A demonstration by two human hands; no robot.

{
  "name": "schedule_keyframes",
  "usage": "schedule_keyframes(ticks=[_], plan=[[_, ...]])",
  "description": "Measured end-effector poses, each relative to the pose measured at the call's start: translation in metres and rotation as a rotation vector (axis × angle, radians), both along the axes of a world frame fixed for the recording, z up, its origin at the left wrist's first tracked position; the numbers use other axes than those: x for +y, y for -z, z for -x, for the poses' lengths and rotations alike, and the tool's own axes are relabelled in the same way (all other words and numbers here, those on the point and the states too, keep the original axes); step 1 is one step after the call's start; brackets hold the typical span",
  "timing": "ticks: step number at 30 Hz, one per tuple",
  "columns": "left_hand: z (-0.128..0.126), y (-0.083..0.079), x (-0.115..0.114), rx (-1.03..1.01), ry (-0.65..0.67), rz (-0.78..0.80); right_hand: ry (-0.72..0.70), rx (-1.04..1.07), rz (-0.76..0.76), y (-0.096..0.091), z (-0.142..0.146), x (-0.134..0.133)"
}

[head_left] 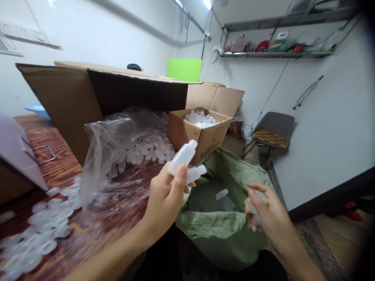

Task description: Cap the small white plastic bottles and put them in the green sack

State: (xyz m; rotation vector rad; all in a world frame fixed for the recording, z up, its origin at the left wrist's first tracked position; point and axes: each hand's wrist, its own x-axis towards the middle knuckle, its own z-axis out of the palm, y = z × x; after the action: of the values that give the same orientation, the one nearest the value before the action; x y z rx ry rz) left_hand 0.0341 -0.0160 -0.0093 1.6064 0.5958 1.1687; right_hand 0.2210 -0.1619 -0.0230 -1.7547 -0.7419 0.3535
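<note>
My left hand point(168, 191) is closed round two small white plastic bottles. The upper bottle point(182, 159) points up and right with its open neck showing; the lower bottle point(195, 174) lies across the fingers. To the right, my right hand point(262, 207) curls round a translucent plastic bottle point(258, 207), blurred and largely hidden by the fingers. Between and below both hands a green woven sack point(216, 228) gapes open. One bottle point(222, 194) shows within its mouth, apart from either hand.
Loose white bottles point(149, 146) spill from a clear plastic bag point(99, 156) by a large carton point(58, 101). A smaller carton point(184, 134) holds small white pieces. White plastic parts point(43, 226) lie on the wooden table point(93, 238). A grey chair point(275, 125) stands by the wall.
</note>
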Motion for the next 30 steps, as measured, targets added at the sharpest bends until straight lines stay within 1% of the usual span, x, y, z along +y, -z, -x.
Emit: schedule_keyframes(ticks=[2,4,6,7,8,10,12,13,15,17,18,21,23,25,27,30], plan=[[-0.002,0.0,-0.004,0.039,0.063,-0.025,-0.129,0.249,-0.057,-0.003,0.014,-0.005],[-0.002,-0.001,-0.007,0.068,0.113,-0.05,-0.235,0.597,-0.161,-0.004,0.03,-0.01],[-0.002,-0.001,-0.01,0.091,0.139,-0.078,-0.31,0.938,-0.27,-0.001,0.043,-0.015],[-0.001,-0.001,-0.011,0.105,0.145,-0.091,-0.348,1.069,-0.309,0.002,0.049,-0.016],[-0.001,-0.002,-0.012,0.118,0.147,-0.104,-0.387,1.151,-0.326,0.006,0.054,-0.017],[0.001,-0.002,-0.014,0.138,0.15,-0.123,-0.487,1.244,-0.317,0.015,0.065,-0.019],[0.002,-0.003,-0.016,0.148,0.18,-0.136,-0.556,1.258,-0.271,0.022,0.075,-0.02],[0.003,-0.003,-0.017,0.152,0.208,-0.139,-0.549,1.225,-0.244,0.024,0.079,-0.02],[0.004,-0.004,-0.02,0.171,0.276,-0.14,-0.431,1.079,-0.217,0.028,0.086,-0.021],[0.004,-0.005,-0.023,0.201,0.332,-0.142,-0.292,0.855,-0.222,0.031,0.087,-0.024],[0.004,-0.006,-0.025,0.217,0.349,-0.143,-0.258,0.72,-0.228,0.031,0.085,-0.025],[0.004,-0.007,-0.028,0.244,0.37,-0.126,-0.276,0.198,-0.186,0.028,0.073,-0.032],[0.004,-0.007,-0.029,0.245,0.389,-0.103,-0.28,-0.197,-0.117,0.021,0.064,-0.034],[0.005,-0.008,-0.031,0.246,0.423,-0.095,-0.26,-0.513,-0.063,0.013,0.058,-0.035],[0.005,-0.009,-0.032,0.242,0.465,-0.072,-0.227,-0.687,-0.068,0.005,0.055,-0.033],[0.005,-0.011,-0.033,0.202,0.529,0.058,-0.203,-0.742,-0.137,0.0,0.059,-0.029]])
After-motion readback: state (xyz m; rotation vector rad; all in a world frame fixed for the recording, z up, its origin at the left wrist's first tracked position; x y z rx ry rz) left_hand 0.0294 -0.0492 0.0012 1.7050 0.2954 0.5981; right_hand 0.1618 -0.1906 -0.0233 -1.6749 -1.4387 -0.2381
